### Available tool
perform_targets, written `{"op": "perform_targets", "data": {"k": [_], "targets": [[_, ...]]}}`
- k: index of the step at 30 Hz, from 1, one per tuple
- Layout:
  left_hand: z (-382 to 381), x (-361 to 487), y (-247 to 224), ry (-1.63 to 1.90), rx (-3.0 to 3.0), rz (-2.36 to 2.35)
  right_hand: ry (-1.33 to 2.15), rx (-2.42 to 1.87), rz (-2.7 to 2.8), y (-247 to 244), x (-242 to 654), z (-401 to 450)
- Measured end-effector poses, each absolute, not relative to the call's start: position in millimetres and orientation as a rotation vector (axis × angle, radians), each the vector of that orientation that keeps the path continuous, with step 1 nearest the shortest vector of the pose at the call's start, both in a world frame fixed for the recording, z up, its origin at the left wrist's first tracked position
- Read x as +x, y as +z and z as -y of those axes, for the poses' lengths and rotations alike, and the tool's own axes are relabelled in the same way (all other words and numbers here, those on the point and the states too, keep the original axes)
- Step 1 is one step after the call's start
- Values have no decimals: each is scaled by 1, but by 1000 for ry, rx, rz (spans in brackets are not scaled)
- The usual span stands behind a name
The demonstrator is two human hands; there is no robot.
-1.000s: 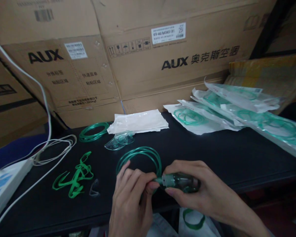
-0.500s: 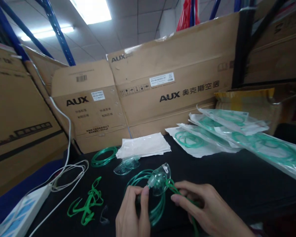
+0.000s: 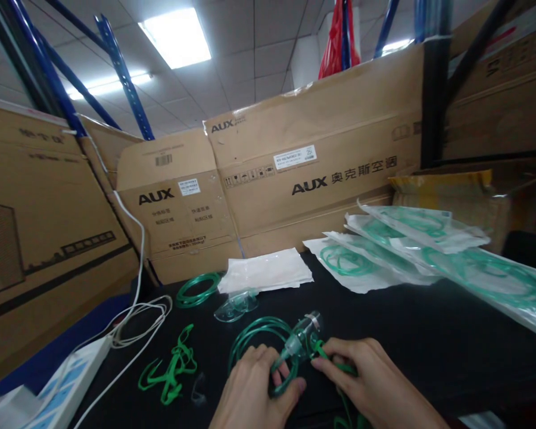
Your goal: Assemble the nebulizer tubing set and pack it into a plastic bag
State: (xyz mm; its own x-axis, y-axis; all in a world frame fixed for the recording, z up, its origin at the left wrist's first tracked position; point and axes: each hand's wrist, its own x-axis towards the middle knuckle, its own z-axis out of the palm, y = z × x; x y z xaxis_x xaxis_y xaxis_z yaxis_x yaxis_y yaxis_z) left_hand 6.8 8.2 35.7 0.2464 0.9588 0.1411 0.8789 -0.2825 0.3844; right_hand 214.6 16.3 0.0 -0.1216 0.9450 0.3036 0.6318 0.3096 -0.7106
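Observation:
A clear oxygen mask (image 3: 307, 332) lies in front of me, joined to a coil of green tubing (image 3: 252, 329). My left hand (image 3: 259, 386) is closed around the near side of that coil, just below the mask's connector; its fingertips partly hide behind the tubing. A green elastic strap (image 3: 321, 348) is pinched between the thumb and fingers of my right hand (image 3: 361, 364), close to the mask's side. The strap's loose end hangs below that hand. Another clear mask (image 3: 236, 306) rests farther back, apart from both hands.
Loose green straps (image 3: 173, 369) and a small clear piece (image 3: 199, 388) lie left. A white power strip (image 3: 74, 381) and cable border that side. Behind are a tubing coil (image 3: 198, 290), white pouches (image 3: 265, 271), packed tubing sets (image 3: 482, 277) and cardboard (image 3: 268, 202).
My left hand has let go of the tubing end by the connector and now grasps the coil. The mask has tilted slightly. My right hand stays on the strap; the camera view has shifted.

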Motion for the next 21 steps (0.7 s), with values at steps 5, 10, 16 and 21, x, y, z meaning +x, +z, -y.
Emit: {"op": "perform_targets", "data": {"k": [5,10,16,21], "targets": [[-14,24,31,565,2256,-1837,687,-1318,1709,5,217,-19],[-19,50,16,1059,2132,-1874,731,-1231,1567,6,214,-17],[-18,89,18,1213,2185,-1801,916,-1133,1437,11,216,-12],[-14,109,5,1266,2411,-1556,863,-1218,1432,18,215,-13]]}}
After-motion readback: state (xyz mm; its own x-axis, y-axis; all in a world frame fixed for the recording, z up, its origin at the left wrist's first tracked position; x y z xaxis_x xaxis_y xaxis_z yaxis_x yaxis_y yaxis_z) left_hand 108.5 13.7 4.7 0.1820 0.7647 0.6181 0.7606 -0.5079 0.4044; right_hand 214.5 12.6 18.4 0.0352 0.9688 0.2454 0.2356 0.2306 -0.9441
